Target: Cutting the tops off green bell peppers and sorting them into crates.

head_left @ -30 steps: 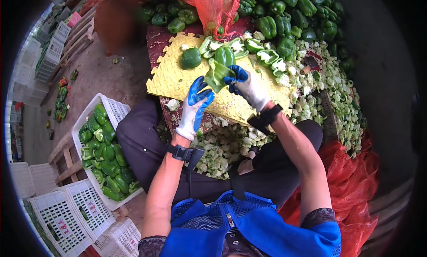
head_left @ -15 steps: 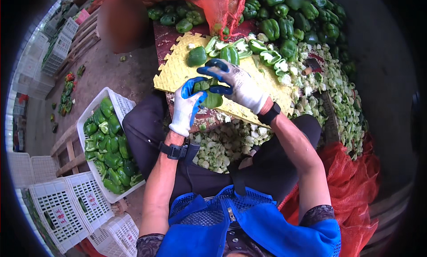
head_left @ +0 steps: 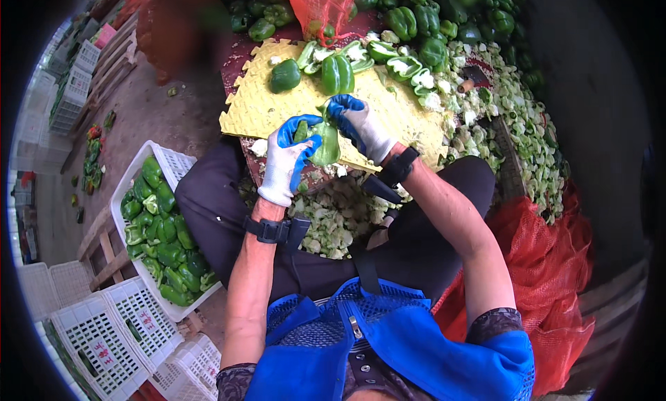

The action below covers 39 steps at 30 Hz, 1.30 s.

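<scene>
Both my hands wear white gloves with blue-coated fingers. They meet over the near edge of the yellow foam mat [head_left: 260,113]. In my left hand [head_left: 286,158] is a piece of green bell pepper [head_left: 326,144], its pale hollow side partly showing. My right hand [head_left: 360,125] has its fingers closed at the upper right edge of that piece, pinching it. Just beyond my hands a whole green pepper [head_left: 338,75] and a smaller pepper [head_left: 285,76] rest on the mat. Cut pepper halves [head_left: 404,68] lie along the mat's far side.
A white crate [head_left: 119,205] of pepper pieces stands left of my knee. Whole peppers [head_left: 444,26] are heaped at the back. Cut-out cores [head_left: 531,158] pile up to the right, with a wooden-handled knife [head_left: 466,86] among them. Red mesh sacking [head_left: 541,276] lies right; stacked crates [head_left: 100,342] stand lower left.
My right hand has dropped from above the pepper piece to its upper right edge, and its fingers have closed. More of the piece's hollow side now shows. The whole view has shifted slightly.
</scene>
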### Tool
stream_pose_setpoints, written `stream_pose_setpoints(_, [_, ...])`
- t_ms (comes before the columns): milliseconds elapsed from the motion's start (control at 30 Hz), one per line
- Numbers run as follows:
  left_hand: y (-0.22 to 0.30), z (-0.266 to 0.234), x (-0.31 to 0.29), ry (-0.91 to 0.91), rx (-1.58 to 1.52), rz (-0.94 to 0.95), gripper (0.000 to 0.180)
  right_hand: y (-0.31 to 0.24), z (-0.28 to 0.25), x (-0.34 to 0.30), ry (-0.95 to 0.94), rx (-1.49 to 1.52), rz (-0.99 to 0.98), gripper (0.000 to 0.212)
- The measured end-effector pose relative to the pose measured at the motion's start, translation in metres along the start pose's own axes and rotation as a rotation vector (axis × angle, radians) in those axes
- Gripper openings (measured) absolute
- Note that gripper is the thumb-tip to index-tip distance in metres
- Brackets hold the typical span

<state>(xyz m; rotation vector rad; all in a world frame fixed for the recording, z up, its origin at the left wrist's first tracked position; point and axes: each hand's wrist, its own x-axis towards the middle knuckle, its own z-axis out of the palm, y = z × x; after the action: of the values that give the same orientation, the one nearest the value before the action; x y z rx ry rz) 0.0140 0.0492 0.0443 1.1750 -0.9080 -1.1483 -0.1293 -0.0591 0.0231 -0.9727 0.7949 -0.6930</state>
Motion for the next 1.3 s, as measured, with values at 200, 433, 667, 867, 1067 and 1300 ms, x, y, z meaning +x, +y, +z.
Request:
stream_pose_setpoints(200, [0.021, -0.010, -0.013, -0.046, -0.047, 0.021, 0.035, -0.006, -0.060, 0.041, 0.364, -0.316, -0.229, 0.017])
stream_pose_setpoints(433, [0.109, -0.169, -0.099, 0.469, 0.535, 0.111, 0.046, -0.039, -0.095, 0.083, 0.296, -1.462, -0.674, 0.062])
stream_pose_setpoints(667, [0.103, -0.213, -0.138, 0.703, 1.218, 0.201, 0.064, -0.038, -0.028, 0.138, 0.133, -1.816, -0.214, 0.072])
stream_pose_setpoints(867, [0.061, -0.080, -0.039, 0.215, 0.265, -0.070, 0.060, -0.026, -0.070, 0.111, 0.088, -1.075, -0.274, 0.053])
stream_pose_setpoints(1067, [-0.013, 0.001, 0.031, -0.046, 0.423, 0.432, 0.085, -0.043, 0.001, 0.007, -0.011, -1.156, -0.260, 0.044])
stream_pose_setpoints(1300, [-0.024, 0.006, 0.021, -0.180, -0.836, -0.060, 0.063, -0.065, -0.023, -0.032, -0.132, -0.614, -0.296, 0.032])
